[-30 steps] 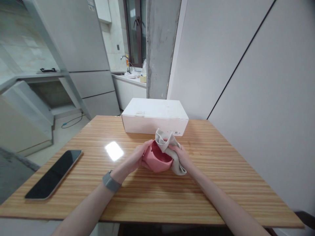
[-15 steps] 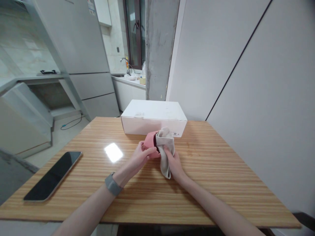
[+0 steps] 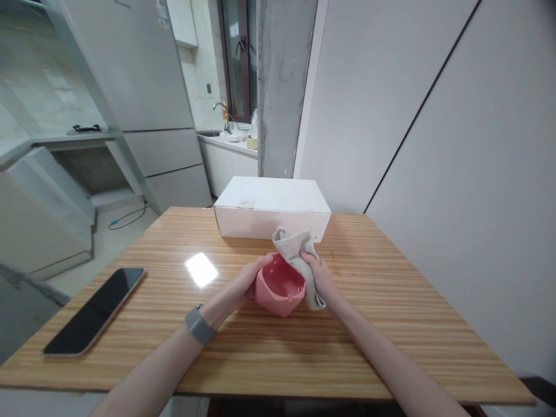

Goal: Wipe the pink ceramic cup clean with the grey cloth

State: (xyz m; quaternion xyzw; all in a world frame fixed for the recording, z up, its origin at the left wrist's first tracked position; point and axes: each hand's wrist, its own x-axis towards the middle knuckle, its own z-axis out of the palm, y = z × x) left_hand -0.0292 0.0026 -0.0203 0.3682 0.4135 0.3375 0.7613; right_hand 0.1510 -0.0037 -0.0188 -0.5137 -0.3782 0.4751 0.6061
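Observation:
A pink faceted bowl (image 3: 280, 298) is tilted with its opening facing up and toward me, above the wooden table. My left hand (image 3: 252, 278) grips the bowl by its left side, thumb at the rim. In my right hand (image 3: 318, 272) is a light grey cloth (image 3: 294, 246), bunched and draped against the bowl's upper right rim. One end of the cloth hangs down beside the bowl's right side. The fingers of my right hand are partly hidden by the cloth.
Behind the bowl a white box (image 3: 271, 223) stands at the table's far edge. A dark-screened phone or tablet (image 3: 95, 313) lies on the wooden table (image 3: 391, 324) at the left. A pale wall (image 3: 478, 174) rises along the right.
The bowl has turned so its opening now faces me instead of the cloth side. My right hand has moved slightly right with the cloth, which now lies along the rim.

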